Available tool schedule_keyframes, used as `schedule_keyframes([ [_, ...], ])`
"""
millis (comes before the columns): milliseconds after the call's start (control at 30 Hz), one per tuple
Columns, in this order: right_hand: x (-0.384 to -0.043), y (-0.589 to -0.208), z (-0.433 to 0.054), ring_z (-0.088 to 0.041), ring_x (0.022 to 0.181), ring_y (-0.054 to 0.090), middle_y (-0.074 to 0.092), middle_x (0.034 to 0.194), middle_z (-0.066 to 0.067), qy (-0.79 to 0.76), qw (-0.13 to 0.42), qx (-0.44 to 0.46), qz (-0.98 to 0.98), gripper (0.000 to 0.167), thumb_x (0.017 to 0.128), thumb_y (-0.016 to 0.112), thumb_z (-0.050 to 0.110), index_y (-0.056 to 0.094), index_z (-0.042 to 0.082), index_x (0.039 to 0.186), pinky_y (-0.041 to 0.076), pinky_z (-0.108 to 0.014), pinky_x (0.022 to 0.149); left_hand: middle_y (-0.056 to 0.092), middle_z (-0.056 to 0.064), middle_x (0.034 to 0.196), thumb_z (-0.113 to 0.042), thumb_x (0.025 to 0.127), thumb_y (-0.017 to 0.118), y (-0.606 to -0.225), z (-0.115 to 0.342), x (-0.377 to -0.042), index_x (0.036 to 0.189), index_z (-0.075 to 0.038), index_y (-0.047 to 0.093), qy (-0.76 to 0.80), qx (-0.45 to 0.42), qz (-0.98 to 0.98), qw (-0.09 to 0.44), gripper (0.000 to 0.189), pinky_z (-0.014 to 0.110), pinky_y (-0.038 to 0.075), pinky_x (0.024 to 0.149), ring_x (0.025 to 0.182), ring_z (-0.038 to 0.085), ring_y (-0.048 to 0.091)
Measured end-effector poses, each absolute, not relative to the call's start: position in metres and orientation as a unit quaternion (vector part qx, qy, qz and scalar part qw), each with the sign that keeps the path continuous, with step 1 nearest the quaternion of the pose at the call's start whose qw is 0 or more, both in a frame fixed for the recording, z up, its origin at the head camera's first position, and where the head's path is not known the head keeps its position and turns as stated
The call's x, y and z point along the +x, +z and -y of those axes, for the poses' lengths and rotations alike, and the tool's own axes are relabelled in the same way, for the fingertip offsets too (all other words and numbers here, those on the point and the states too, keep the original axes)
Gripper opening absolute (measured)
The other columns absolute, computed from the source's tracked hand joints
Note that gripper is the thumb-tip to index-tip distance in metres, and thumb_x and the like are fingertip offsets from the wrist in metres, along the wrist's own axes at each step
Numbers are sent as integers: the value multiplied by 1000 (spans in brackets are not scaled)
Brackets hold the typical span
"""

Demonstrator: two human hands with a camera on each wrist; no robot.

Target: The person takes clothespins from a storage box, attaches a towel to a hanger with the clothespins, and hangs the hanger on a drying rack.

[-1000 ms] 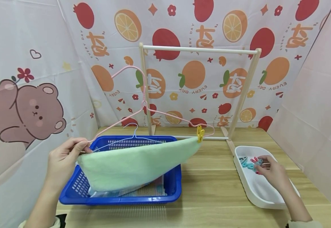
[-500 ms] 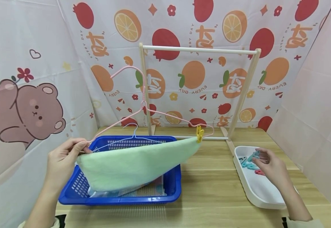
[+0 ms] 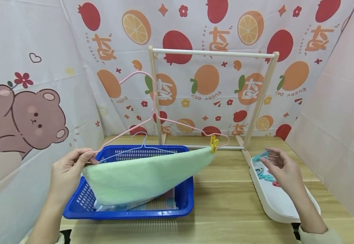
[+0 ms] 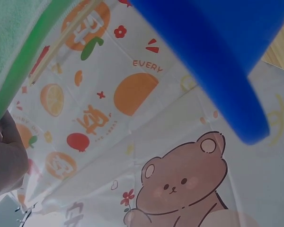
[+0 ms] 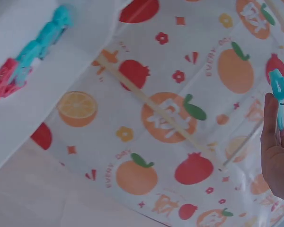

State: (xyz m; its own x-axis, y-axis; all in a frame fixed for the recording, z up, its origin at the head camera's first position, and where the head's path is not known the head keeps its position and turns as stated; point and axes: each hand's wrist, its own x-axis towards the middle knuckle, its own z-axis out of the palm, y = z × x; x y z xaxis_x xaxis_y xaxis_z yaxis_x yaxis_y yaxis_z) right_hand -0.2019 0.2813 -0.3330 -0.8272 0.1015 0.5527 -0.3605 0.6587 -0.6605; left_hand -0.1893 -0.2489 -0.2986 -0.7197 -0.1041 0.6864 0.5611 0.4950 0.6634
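Observation:
My left hand point(image 3: 70, 169) pinches the left end of a pink hanger point(image 3: 125, 135) together with a corner of a light green towel point(image 3: 146, 178). The towel droops along the hanger's lower side, over the blue basket. Two yellow clothespins point(image 3: 214, 143) fasten its right corner to the hanger's right end. In my right hand point(image 3: 286, 173) a teal clothespin point(image 3: 260, 156) is pinched between thumb and fingers, above the far end of the white tray. The right wrist view also shows this teal clothespin point(image 5: 278, 85) at the fingertips.
The blue basket point(image 3: 128, 214) holds a light blue hanger point(image 3: 143, 146) and folded cloths point(image 3: 161, 203). A white tray point(image 3: 274, 211) at right contains teal clothespins point(image 3: 266, 177) and red ones point(image 3: 276, 184). Behind stands a wooden rack with a white top bar point(image 3: 213, 53).
My right hand has lifted a teal clothespin from the pile and moved it up toward the tray's far end. The left hand, hanger and towel have stayed in place.

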Motion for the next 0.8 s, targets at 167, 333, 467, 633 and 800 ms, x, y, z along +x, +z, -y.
schedule_keyframes([
  [167,-195,-314,-270,-1,85,56,59,98,-2,438,327,90,833,36,85,67,7,54,0,118,45,-8,74,63,-1,68,-1,93,52,-299,248,-189,90,7,63,-485,-133,794,343,14,11,48,63,67,4,60],
  [333,-186,-302,-261,-5,86,58,59,99,0,464,333,125,811,38,82,66,-3,53,-3,118,46,-11,76,63,-1,68,0,92,52,-300,248,-188,90,8,62,-485,-134,793,345,14,11,49,63,67,4,60],
  [467,-181,-298,-253,-9,87,59,59,98,-5,476,331,170,797,40,78,65,-12,53,-6,116,48,-14,76,62,-1,69,0,92,52,-300,249,-188,89,9,61,-485,-142,791,346,13,11,49,62,67,4,60],
  [633,-180,-297,-242,-9,90,60,59,100,-7,473,316,222,792,43,75,65,-17,53,-7,115,48,-17,78,62,0,69,1,92,52,-300,249,-189,89,8,61,-483,-144,790,349,12,11,49,62,67,4,61],
  [800,-180,-294,-227,-11,90,61,61,98,-10,469,298,259,790,43,75,67,-16,54,-5,115,49,-20,79,62,0,68,2,92,52,-300,248,-189,87,7,62,-480,-151,789,353,12,11,49,62,67,4,60],
])
